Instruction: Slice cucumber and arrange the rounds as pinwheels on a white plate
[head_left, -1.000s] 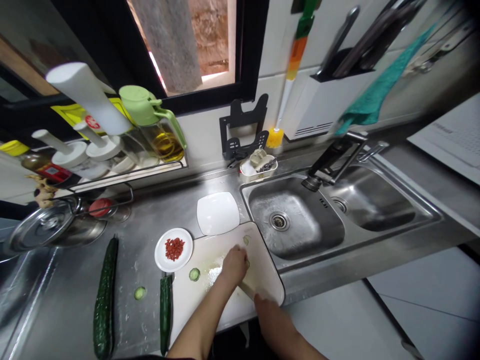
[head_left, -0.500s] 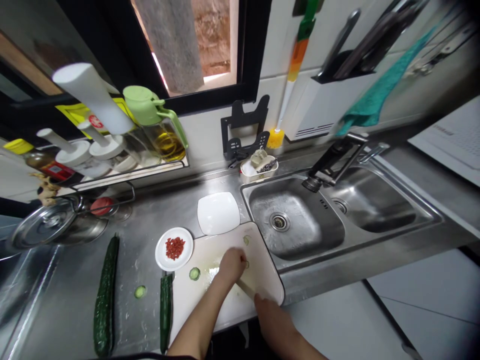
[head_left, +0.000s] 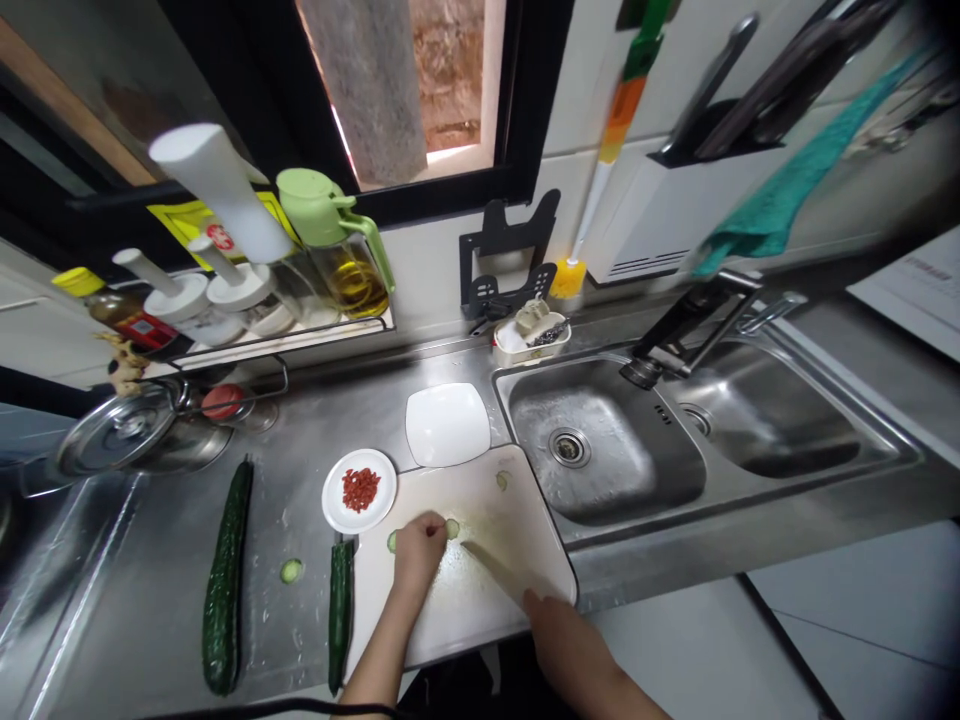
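My left hand (head_left: pixel 418 552) is over the left half of the white cutting board (head_left: pixel 465 625), its fingers pinched on a thin cucumber slice (head_left: pixel 452 528). Another pale green cucumber piece shows partly behind that hand. In my right hand (head_left: pixel 562 632), at the board's right front, is a knife (head_left: pixel 496 572), its blade low over the board and its tip near the slice. A small green scrap (head_left: pixel 503 481) lies at the board's far right. By the board's left edge rests a cut length of cucumber (head_left: pixel 340 615).
A whole cucumber (head_left: pixel 226 580) and a cucumber end (head_left: pixel 291 571) lie on the steel counter at left. A plate of red bits (head_left: pixel 382 511) and a square white dish (head_left: pixel 448 425) stand behind the board. The double sink (head_left: pixel 600 440) adjoins it at right.
My left hand has moved left across the board, away from the knife, with the cucumber slice in its fingers. The knife stays in my right hand. The view has shifted slightly.
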